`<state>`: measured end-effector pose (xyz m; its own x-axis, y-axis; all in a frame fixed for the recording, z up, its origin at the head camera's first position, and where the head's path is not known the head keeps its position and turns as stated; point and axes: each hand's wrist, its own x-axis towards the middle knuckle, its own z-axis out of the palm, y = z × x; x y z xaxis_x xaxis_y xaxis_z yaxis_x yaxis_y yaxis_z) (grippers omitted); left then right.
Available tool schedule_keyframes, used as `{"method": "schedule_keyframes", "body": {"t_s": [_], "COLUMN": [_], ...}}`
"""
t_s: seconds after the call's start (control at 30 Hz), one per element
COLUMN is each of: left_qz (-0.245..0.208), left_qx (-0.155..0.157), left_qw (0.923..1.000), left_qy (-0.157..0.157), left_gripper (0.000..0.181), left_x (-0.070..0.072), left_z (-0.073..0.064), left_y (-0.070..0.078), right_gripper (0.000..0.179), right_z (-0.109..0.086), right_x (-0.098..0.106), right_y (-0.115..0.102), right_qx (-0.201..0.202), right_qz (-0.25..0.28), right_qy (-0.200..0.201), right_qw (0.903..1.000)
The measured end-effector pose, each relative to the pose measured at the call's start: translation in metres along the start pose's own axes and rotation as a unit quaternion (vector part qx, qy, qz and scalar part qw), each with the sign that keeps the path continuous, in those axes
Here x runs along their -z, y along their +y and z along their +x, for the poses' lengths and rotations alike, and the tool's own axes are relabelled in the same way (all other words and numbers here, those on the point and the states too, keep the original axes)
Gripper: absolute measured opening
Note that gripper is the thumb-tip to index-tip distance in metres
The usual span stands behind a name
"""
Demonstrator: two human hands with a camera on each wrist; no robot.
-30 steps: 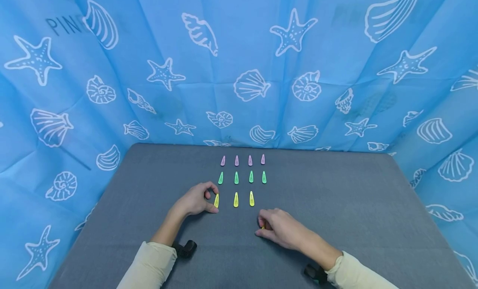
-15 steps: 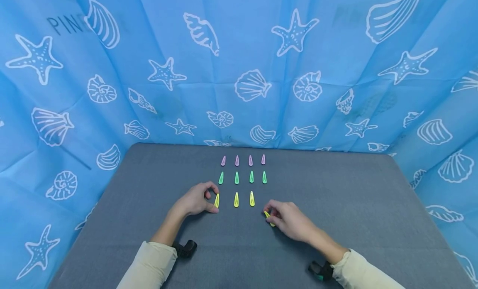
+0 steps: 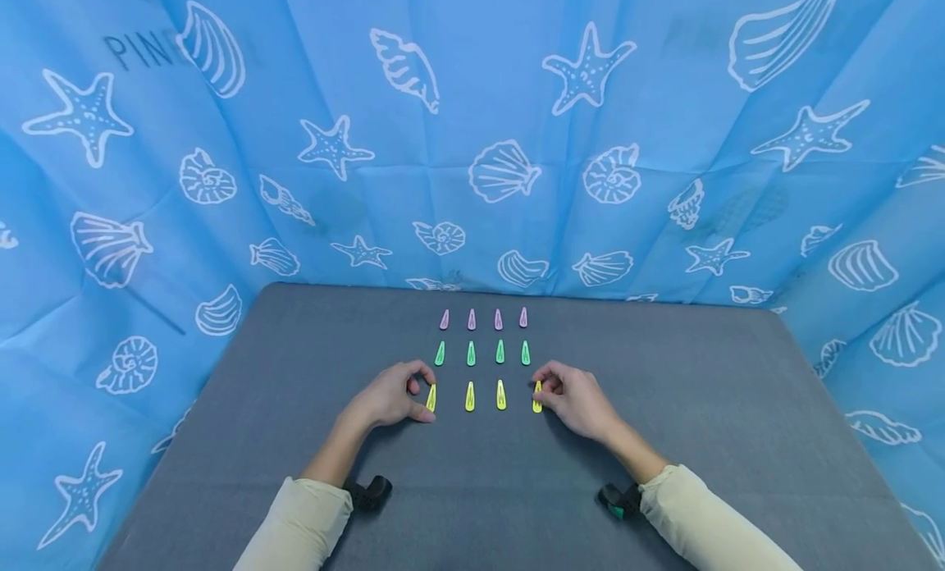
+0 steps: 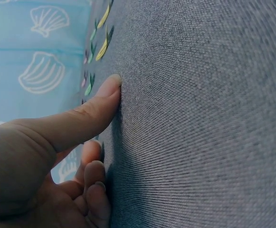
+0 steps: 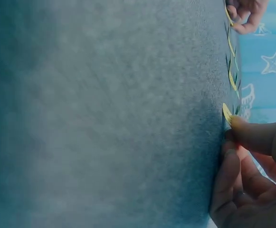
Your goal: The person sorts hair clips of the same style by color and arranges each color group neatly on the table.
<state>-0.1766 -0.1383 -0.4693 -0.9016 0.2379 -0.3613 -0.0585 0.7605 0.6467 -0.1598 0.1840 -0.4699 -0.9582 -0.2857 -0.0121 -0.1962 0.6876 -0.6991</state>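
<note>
Yellow snap hair clips form the nearest row on the grey table. In the head view my left hand [image 3: 399, 393] has its index finger at the top and thumb at the bottom of the leftmost yellow hair clip [image 3: 431, 398]; the left wrist view hides this clip. My right hand [image 3: 576, 399] pinches another yellow hair clip [image 3: 536, 397] at the row's right end, which also shows at the thumb tip in the right wrist view as a yellow hair clip [image 5: 226, 112]. Between the hands lie two more, a yellow clip [image 3: 470, 396] and its neighbour [image 3: 501, 395].
Behind the yellow row lie a row of green hair clips [image 3: 471, 354] and, farther back, a row of purple hair clips [image 3: 472, 319]. The grey cloth-covered table [image 3: 458, 505] ends at a blue curtain [image 3: 413, 194] printed with shells and starfish.
My right hand has carried its yellow hair clip away from me to the right end of the yellow row, turning it from slanted to upright in line. The left hand has stayed put.
</note>
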Motion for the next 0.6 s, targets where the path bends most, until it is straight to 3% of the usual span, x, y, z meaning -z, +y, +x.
{"method": "schedule_keyframes", "body": {"t_s": [0.13, 0.4, 0.6], "left_qz": [-0.001, -0.005, -0.001], "left_qx": [0.001, 0.001, -0.001], "left_qw": [1.0, 1.0, 1.0], "left_qy": [0.001, -0.004, -0.002], "left_gripper": [0.045, 0.045, 0.047], "left_x": [-0.0011, -0.002, -0.0015], "left_z": [0.0003, 0.0014, 0.0022], "left_y": [0.0004, -0.0001, -0.001], "right_gripper": [0.016, 0.02, 0.024], "right_z": [0.0049, 0.0099, 0.0095], "right_x": [-0.002, -0.0071, -0.0084], "right_y": [0.0023, 0.0009, 0.0028], "right_qx": [-0.001, 0.021, 0.028], "right_qz": [0.012, -0.033, -0.033], "right_qy": [-0.011, -0.01, -0.009], "right_qw": [0.9999, 0.9992, 0.999]}}
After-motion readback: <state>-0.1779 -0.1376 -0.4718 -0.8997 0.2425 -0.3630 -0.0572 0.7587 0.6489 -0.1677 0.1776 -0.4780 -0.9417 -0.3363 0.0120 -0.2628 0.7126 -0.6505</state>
